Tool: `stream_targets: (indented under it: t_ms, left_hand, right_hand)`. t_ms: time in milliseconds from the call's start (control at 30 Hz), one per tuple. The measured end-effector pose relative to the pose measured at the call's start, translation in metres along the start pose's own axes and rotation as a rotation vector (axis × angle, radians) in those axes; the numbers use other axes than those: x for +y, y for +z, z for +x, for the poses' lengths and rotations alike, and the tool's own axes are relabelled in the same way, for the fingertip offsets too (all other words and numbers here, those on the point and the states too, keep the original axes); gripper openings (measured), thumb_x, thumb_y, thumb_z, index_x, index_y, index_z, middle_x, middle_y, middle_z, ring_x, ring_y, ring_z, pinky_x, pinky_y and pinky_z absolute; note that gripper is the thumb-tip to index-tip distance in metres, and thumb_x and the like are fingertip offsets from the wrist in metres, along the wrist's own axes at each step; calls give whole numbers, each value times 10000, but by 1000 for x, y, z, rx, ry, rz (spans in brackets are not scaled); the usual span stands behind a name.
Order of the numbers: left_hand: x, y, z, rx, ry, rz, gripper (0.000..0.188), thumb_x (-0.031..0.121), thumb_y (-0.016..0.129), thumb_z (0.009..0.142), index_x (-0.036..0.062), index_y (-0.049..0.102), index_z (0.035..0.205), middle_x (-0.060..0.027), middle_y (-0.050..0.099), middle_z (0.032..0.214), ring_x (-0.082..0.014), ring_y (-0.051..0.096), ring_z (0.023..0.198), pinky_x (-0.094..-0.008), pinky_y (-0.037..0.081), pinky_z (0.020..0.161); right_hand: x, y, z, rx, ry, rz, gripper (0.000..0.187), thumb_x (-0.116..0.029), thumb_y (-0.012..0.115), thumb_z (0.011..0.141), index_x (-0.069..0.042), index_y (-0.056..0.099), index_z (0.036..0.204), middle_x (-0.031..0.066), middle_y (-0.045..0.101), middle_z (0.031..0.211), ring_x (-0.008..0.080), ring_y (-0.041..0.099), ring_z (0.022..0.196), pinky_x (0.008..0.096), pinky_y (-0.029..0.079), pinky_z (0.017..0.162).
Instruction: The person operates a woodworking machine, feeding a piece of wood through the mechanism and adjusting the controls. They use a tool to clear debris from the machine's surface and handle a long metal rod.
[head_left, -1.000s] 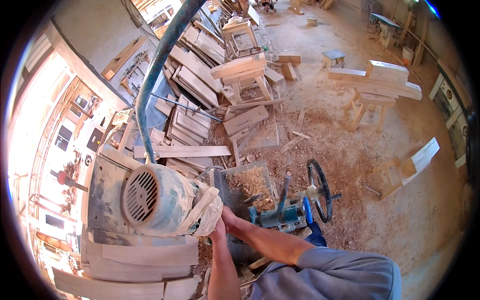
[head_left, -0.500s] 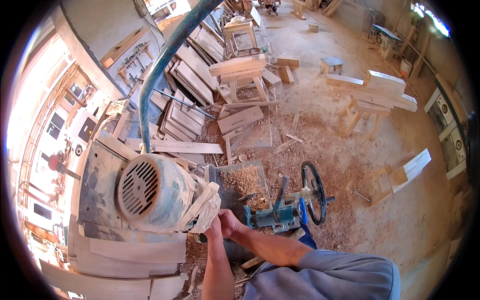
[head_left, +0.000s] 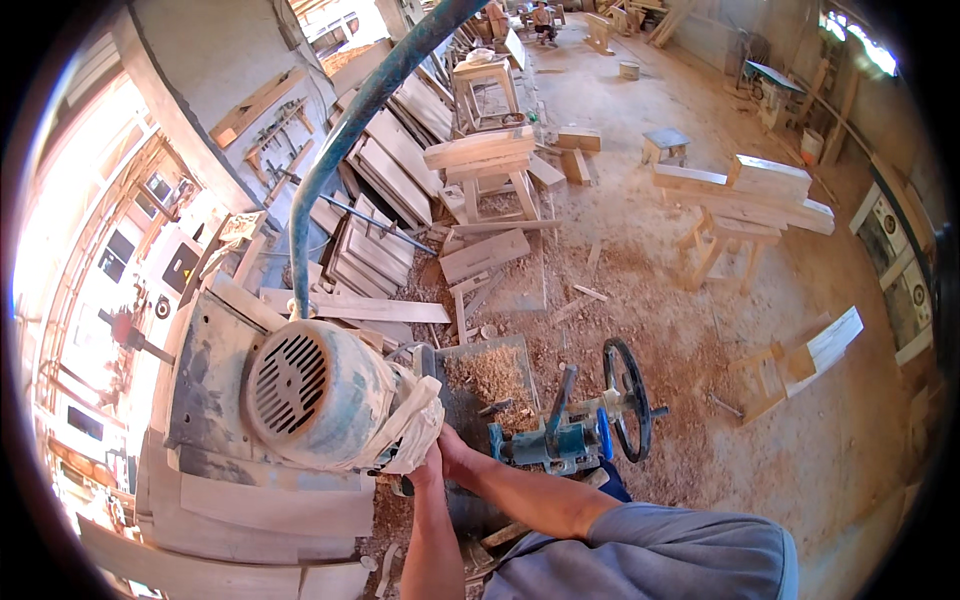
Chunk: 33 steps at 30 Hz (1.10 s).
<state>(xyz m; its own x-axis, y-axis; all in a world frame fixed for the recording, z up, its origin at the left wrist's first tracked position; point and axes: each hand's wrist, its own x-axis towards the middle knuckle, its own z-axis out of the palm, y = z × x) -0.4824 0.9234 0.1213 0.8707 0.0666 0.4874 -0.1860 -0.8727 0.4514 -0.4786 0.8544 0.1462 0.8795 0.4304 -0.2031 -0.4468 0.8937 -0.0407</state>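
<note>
A dusty electric motor (head_left: 345,400) with a slotted end cover sits on the machine before me. Pale cloth or tape (head_left: 415,425) is wrapped around its right end. Just under that wrapping, my left hand (head_left: 428,468) reaches in with its fingers hidden. Close against it, my right hand (head_left: 453,450) is curled closed; what it grips is concealed by the wrapping and the motor. To the right of my hands are a teal machine part with a lever (head_left: 555,438) and a black handwheel (head_left: 627,400).
A bent blue pipe (head_left: 330,165) rises from behind the motor. Wood shavings (head_left: 490,375) lie on the machine's metal surface. Stacked boards (head_left: 365,255) lean at the left wall. Beams rest on a wooden trestle (head_left: 725,235) at the right. Flat boards (head_left: 270,510) lie at the lower left.
My view has shifted slightly, so the motor and hands appear a little lower. Both hands stay together at the wrapped end, with my right hand slightly more covered by the wrapping.
</note>
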Motion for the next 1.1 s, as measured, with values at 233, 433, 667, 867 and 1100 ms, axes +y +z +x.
stream_targets:
  t_ms: [233,433,667,867,1100]
  left_hand:
    - [-14,7,-1,12,181,164,314,255,616,882,60,655,1125,-154,668,1097,-326,618,1017,-418,481,884]
    - [-9,7,-7,-113,-110,-164,442,414,609,873,116,637,1198,-129,634,1215,-339,561,1158,-456,413,1009]
    - [-11,16,-6,15,5,-115,346,288,626,874,67,646,1140,-111,663,1149,-302,576,1130,-417,402,1014]
    - [2,22,-5,124,-166,-269,673,439,728,715,101,544,1267,-172,539,1305,-398,446,1243,-535,324,1065]
    - [8,5,-1,232,21,-136,725,379,807,638,88,532,1243,-143,571,1258,-316,538,1171,-450,404,1014]
  right_hand:
    - [-3,0,-19,-78,-6,-12,426,-268,413,967,19,547,1252,155,598,1257,276,578,1135,412,428,1023]
    - [2,-22,-12,-71,-26,-47,408,-222,436,944,47,564,1223,159,594,1263,280,570,1147,411,421,1030]
    - [0,-37,-7,-51,-6,15,392,-178,481,912,66,562,1208,189,603,1227,297,578,1129,413,433,1021]
    - [-5,-30,-2,3,-150,-128,502,-334,481,953,-3,472,1331,160,524,1342,313,520,1206,450,408,1053]
    - [-5,-24,0,-115,-172,-405,626,-543,420,955,-85,423,1381,87,494,1376,280,493,1207,413,406,1030]
